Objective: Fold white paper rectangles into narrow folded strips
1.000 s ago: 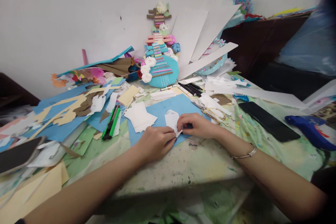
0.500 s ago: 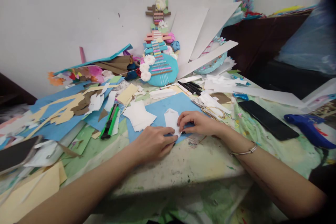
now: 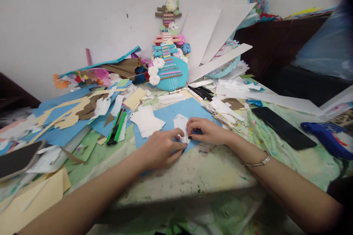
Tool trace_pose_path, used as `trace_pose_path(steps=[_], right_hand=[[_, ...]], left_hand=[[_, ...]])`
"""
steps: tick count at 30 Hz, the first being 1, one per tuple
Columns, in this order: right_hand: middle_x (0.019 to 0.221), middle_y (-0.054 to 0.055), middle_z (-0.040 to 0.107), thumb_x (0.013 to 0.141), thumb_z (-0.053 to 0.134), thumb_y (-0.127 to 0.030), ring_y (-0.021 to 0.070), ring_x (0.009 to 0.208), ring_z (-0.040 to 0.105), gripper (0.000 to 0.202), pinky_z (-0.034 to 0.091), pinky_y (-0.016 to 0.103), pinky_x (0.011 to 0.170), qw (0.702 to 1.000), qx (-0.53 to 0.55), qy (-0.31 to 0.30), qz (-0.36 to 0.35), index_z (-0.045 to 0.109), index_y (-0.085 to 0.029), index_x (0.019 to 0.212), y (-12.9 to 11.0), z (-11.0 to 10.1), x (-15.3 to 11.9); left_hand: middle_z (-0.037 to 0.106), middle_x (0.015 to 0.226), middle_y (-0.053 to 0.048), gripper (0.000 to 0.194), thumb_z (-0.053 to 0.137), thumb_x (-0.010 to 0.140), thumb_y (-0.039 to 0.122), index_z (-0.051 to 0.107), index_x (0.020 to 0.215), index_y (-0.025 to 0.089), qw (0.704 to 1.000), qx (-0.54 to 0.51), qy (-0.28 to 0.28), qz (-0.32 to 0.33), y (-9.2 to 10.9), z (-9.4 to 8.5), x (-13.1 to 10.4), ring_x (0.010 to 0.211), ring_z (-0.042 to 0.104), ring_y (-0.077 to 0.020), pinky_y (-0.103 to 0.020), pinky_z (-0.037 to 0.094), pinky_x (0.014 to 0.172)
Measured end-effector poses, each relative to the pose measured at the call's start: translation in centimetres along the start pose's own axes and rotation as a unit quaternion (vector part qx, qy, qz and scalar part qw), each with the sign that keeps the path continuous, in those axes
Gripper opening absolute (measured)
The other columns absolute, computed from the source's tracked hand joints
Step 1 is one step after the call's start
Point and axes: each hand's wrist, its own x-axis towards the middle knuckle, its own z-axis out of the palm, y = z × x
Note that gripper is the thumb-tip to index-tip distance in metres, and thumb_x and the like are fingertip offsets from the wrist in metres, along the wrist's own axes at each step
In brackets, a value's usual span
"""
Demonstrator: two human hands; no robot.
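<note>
A small piece of white paper [image 3: 180, 122], folded near its lower edge, lies on a blue sheet [image 3: 193, 107] close to the table's front. My right hand [image 3: 205, 131] pinches its right edge with curled fingers and thumb. From the left, my left hand [image 3: 162, 148] holds the lower left edge, index finger bent on top and thumb below. The fingers partly cover the fold. Beside my left hand rests a stack of white paper pieces [image 3: 146, 119], also on the blue sheet.
Left of the stack lies a green utility knife [image 3: 117, 126] among paper scraps. Black pens [image 3: 200, 92] and gold-handled scissors [image 3: 228, 119] lie beyond my right hand. Farther right are a black phone [image 3: 284, 126] and a blue glue gun [image 3: 328, 137]. A blue paper-craft lute [image 3: 173, 73] leans on the wall.
My left index finger has lifted and bent more over the paper's lower edge. My right hand keeps its pinch in about the same place. The view has shifted slightly.
</note>
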Motion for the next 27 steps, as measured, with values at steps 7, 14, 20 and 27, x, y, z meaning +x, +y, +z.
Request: trace_pose_path(steps=[7,14,20,27], right_hand=[[0.091,0.005,0.059,0.078,0.058,-0.012,0.0143,0.081,0.056,0.004,0.043,0.026,0.073,1.000,-0.015,0.004,0.010,0.060,-0.015,0.079,-0.14,0.19,0.24],[0.090,0.005,0.059,0.078,0.059,-0.013,0.0135,0.078,0.055,0.003,0.042,0.024,0.069,1.000,-0.018,0.005,0.021,0.060,-0.015,0.078,-0.17,0.25,0.28],[0.089,0.004,0.059,0.077,0.060,-0.013,0.0124,0.076,0.054,0.002,0.040,0.023,0.067,0.999,-0.011,0.004,0.036,0.061,-0.015,0.077,-0.08,0.32,0.44],[0.079,0.000,0.056,0.073,0.063,-0.014,0.0103,0.066,0.049,0.006,0.036,0.022,0.061,0.998,-0.014,0.019,0.062,0.060,-0.015,0.077,0.19,0.47,0.65]], left_hand=[[0.063,0.101,-0.004,0.027,0.047,0.086,0.023,0.066,0.105,0.028,0.999,-0.018,-0.027,0.011,-0.15,-0.53,0.24,0.083,0.061,-0.0158,-0.027,0.047,0.072],[0.062,0.103,-0.004,0.029,0.044,0.087,0.022,0.065,0.106,0.027,0.999,0.003,-0.031,0.031,-0.35,-0.29,0.24,0.088,0.060,-0.0173,-0.029,0.047,0.073],[0.062,0.103,-0.005,0.028,0.043,0.088,0.021,0.064,0.106,0.026,0.998,0.016,-0.035,0.042,-0.38,-0.32,0.19,0.089,0.059,-0.0181,-0.029,0.046,0.072],[0.063,0.104,-0.004,0.028,0.042,0.088,0.020,0.063,0.107,0.025,0.998,0.014,-0.028,0.059,-0.66,-0.13,0.21,0.089,0.060,-0.0178,-0.029,0.046,0.073]])
